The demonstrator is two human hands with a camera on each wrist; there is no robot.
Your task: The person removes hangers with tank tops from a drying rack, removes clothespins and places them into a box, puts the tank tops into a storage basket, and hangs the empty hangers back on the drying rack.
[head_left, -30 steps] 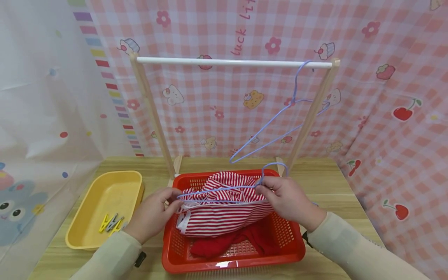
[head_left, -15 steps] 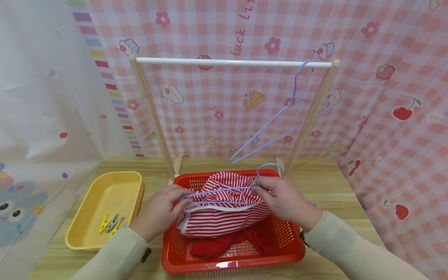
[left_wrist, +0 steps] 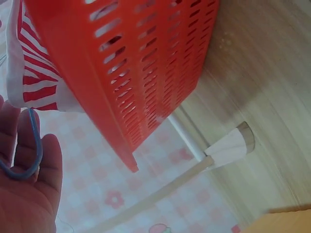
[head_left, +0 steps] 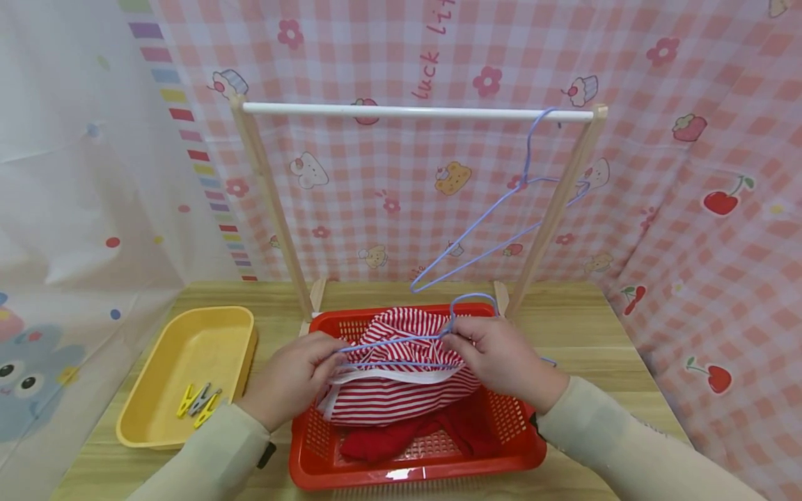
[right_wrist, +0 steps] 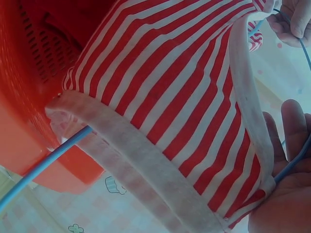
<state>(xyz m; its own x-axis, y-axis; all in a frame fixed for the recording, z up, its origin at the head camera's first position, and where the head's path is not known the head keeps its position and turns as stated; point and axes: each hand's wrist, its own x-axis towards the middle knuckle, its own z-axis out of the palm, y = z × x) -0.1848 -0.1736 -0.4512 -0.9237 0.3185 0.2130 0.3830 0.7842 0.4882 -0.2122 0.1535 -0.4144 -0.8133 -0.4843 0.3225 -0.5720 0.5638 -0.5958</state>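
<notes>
A blue wire hanger (head_left: 388, 342) lies across a red-and-white striped garment with white trim (head_left: 401, 396) in the head view. My right hand (head_left: 504, 358) grips the hanger below its hook, by the garment's edge. At the other end, my left hand (head_left: 294, 379) holds the hanger's left corner; in the left wrist view that rounded corner crosses the fingers (left_wrist: 48, 162). The right arm of the hanger (right_wrist: 46, 165) sticks out through a white-trimmed opening in the right wrist view. The garment sits partly in a red basket (head_left: 420, 476).
Dark red cloth (head_left: 413, 438) lies in the basket. A yellow tray (head_left: 188, 348) with several clothespins (head_left: 199, 402) stands on the left. Behind rises a rack with a white rail (head_left: 401, 111), where a second blue hanger (head_left: 482, 233) hangs at the right.
The right hand and the hanger have shifted left. My left hand has come a little to the right, nearer the garment. The hanger's right end has drawn in toward the garment.
</notes>
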